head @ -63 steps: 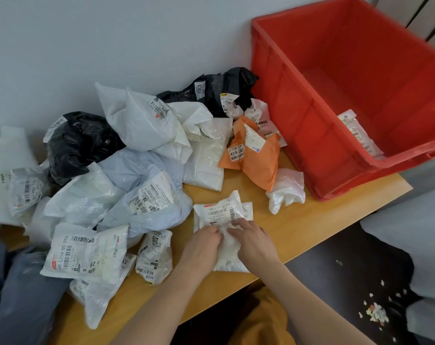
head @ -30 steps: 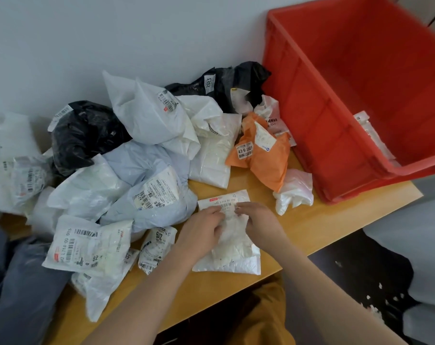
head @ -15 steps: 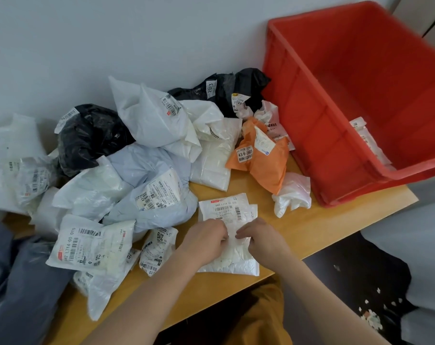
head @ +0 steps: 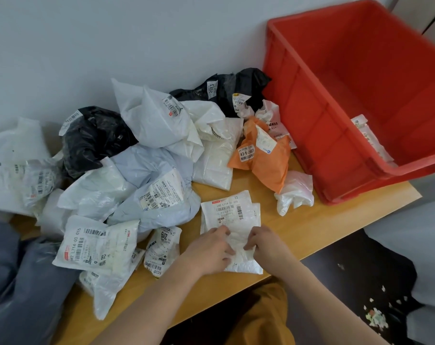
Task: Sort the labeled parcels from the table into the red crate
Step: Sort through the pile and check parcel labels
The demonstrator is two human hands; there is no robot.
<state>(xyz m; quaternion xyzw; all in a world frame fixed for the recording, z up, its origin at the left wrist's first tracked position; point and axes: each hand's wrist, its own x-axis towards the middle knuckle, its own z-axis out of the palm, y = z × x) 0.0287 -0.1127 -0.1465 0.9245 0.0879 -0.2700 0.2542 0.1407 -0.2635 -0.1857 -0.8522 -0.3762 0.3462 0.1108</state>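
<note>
Nearest the camera, both hands sit on the near half of a flat white parcel (head: 232, 227) that lies on the tabletop (head: 318, 220) just in front of the person. The left hand (head: 209, 250) covers its near-left part with fingers curled onto the plastic, and the right hand (head: 266, 245) meets it from the right, fingertips pinching the wrinkled film at the middle (whether either thumb is under the edge cannot be told). The two hands are close together, almost touching, both gripping the same parcel.

The parcel's long axis runs away from the person, near edge under the wrists, label end pointing toward the wall. Its printed label faces up and is readable beyond the fingers.

Farther out and to the right stands the red crate (head: 311, 135), its near corner well apart from the parcel, with a small crumpled white bag (head: 296, 192) and an orange parcel (head: 263, 160) lying between them. The crate is on the right hand's side, so that hand is likely the nearer one for carrying the parcel up and over the rim. One labeled packet (head: 368, 138) already lies inside against the crate's near wall.

To the far left, the pile of remaining parcels (head: 126, 175) is heaped against the wall.
</note>
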